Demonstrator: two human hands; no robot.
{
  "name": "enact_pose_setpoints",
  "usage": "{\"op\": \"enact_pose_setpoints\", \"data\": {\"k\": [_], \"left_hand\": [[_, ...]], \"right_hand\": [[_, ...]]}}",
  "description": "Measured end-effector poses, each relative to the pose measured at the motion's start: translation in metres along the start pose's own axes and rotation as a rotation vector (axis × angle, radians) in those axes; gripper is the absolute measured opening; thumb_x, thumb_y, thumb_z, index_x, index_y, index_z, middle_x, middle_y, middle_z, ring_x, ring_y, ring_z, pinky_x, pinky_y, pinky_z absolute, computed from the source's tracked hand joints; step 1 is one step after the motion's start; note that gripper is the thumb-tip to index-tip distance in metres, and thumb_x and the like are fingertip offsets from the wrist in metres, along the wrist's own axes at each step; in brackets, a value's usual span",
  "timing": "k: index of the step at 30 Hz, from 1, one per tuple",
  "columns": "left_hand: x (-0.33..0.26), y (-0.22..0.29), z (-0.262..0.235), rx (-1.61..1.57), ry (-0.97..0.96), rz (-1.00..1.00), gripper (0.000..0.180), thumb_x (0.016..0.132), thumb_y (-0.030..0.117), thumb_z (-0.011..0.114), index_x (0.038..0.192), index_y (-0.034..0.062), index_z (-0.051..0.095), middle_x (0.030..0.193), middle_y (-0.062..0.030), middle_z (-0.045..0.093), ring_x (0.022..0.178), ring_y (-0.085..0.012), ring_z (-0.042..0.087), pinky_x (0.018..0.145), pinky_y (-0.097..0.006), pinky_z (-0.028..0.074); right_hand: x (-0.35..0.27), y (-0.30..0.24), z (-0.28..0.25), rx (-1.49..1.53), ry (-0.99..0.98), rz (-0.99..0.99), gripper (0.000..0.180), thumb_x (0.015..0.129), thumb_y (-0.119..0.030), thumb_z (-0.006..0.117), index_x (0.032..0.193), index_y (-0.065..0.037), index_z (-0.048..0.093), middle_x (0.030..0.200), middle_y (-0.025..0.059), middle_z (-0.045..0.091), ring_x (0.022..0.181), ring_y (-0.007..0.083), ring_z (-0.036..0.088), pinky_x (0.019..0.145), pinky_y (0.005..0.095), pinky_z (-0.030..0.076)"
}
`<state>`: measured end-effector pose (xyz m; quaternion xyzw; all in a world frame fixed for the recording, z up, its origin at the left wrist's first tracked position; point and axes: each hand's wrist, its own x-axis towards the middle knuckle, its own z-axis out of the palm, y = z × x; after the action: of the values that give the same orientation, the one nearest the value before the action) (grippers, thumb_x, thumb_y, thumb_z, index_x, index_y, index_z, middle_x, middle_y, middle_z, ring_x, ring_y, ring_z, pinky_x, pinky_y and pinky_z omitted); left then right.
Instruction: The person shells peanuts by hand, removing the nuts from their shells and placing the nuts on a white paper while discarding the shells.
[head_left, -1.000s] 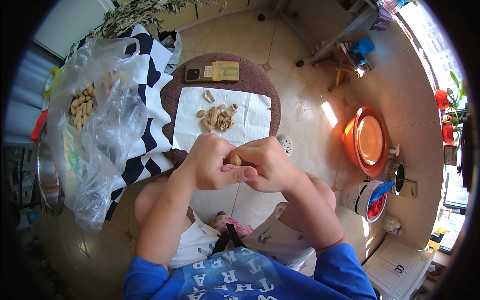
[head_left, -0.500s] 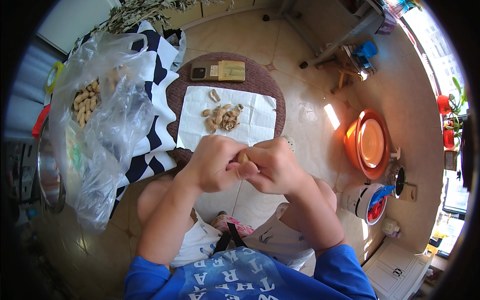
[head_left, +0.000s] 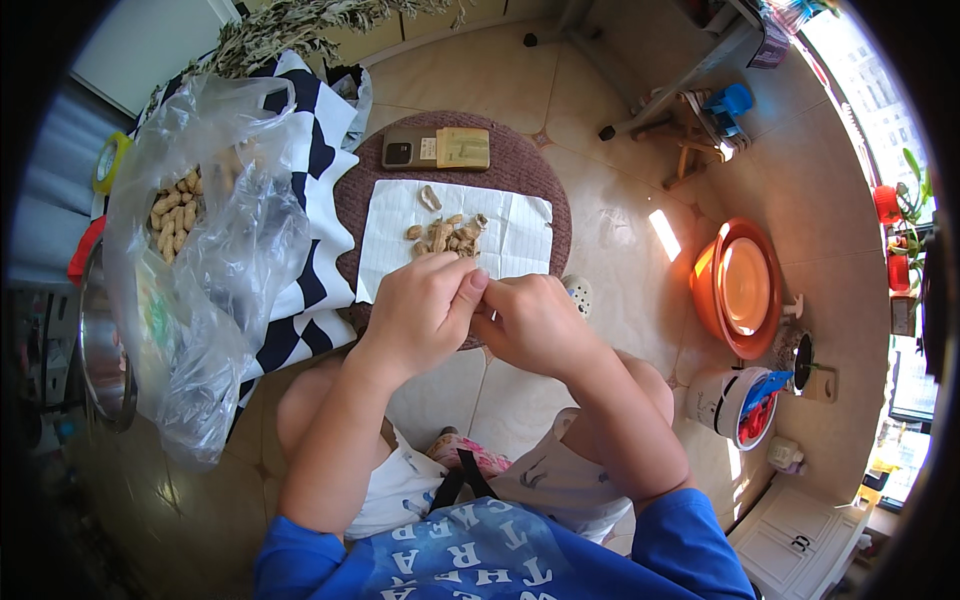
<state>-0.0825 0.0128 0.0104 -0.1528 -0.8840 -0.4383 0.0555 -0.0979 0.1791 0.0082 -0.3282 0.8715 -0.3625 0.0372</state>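
Note:
My left hand (head_left: 425, 305) and my right hand (head_left: 537, 315) meet over the near edge of the round stool. Both are closed, fingers curled in and thumbs pressed together around a peanut, which the fingers now hide. Just beyond them a creased white paper sheet (head_left: 385, 240) covers part of the brown stool top (head_left: 350, 190). On it lies a pile of peanut shells (head_left: 440, 236), with one split half shell (head_left: 430, 198) apart from the pile. At the left, a clear plastic bag (head_left: 200, 330) stands open with unshelled peanuts (head_left: 176, 218) inside.
A phone (head_left: 436, 148) lies at the stool's far edge. The bag rests on a black-and-white checked cloth (head_left: 318, 190), beside a metal basin (head_left: 105, 350). Orange basins (head_left: 735, 285) and a white bucket (head_left: 728, 405) stand on the right. A small wooden stool (head_left: 690, 150) is farther back.
Both hands have moved slightly away from me toward the paper, with the backs of the fingers turned up. The peanut that showed between the thumbs is now hidden.

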Motion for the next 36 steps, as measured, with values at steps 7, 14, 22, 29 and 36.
{"op": "enact_pose_setpoints", "data": {"k": [7,14,22,29,36], "left_hand": [[0.000,-0.001,0.004,0.081,-0.014,0.067,0.026,0.095,0.017,0.049,0.076,0.0009,0.054,0.073,-0.0166,0.054,0.070,-0.0377,0.055,0.061,-0.044,0.044],[0.003,0.000,0.002,0.060,0.104,-0.099,0.025,0.095,0.021,0.051,0.079,0.0024,0.054,0.076,-0.0160,0.059,0.072,-0.0368,0.059,0.062,-0.044,0.047],[-0.007,-0.017,-0.033,-0.207,0.096,-0.304,0.019,0.097,0.022,0.053,0.099,0.0043,0.061,0.055,-0.0056,0.056,0.048,-0.0137,0.052,0.050,-0.029,0.041],[-0.031,-0.004,-0.001,-0.104,-0.157,-0.076,0.046,0.088,0.000,0.056,0.133,0.0108,0.053,0.091,-0.0107,0.073,0.081,-0.0179,0.068,0.070,-0.026,0.052],[-0.043,0.019,0.032,-0.047,-0.350,0.205,0.054,0.078,-0.010,0.058,0.129,0.0084,0.057,0.106,-0.0114,0.069,0.092,-0.0259,0.066,0.075,-0.034,0.053]], "right_hand": [[0.002,-0.002,-0.003,-0.074,-0.037,0.049,0.017,0.074,-0.015,0.067,0.068,-0.001,0.063,0.058,0.0180,0.060,0.053,0.0368,0.060,0.052,0.0437,0.050],[0.002,0.010,-0.001,0.066,0.069,0.155,0.023,0.080,-0.023,0.071,0.075,0.000,0.067,0.062,0.0170,0.063,0.056,0.0350,0.064,0.056,0.0399,0.052],[-0.008,0.016,-0.031,0.136,-0.012,0.341,0.029,0.084,-0.029,0.072,0.087,0.000,0.071,0.069,0.0150,0.068,0.061,0.0246,0.067,0.058,0.0332,0.053],[-0.053,0.039,-0.050,0.060,-0.325,0.423,0.029,0.089,-0.023,0.067,0.108,-0.001,0.066,0.081,0.0103,0.070,0.074,0.0155,0.067,0.066,0.0288,0.052],[-0.210,0.079,-0.074,0.602,0.758,0.617,0.023,0.097,-0.019,0.053,0.102,0.001,0.062,0.083,0.0073,0.063,0.070,0.0131,0.059,0.064,0.0282,0.049]]}}
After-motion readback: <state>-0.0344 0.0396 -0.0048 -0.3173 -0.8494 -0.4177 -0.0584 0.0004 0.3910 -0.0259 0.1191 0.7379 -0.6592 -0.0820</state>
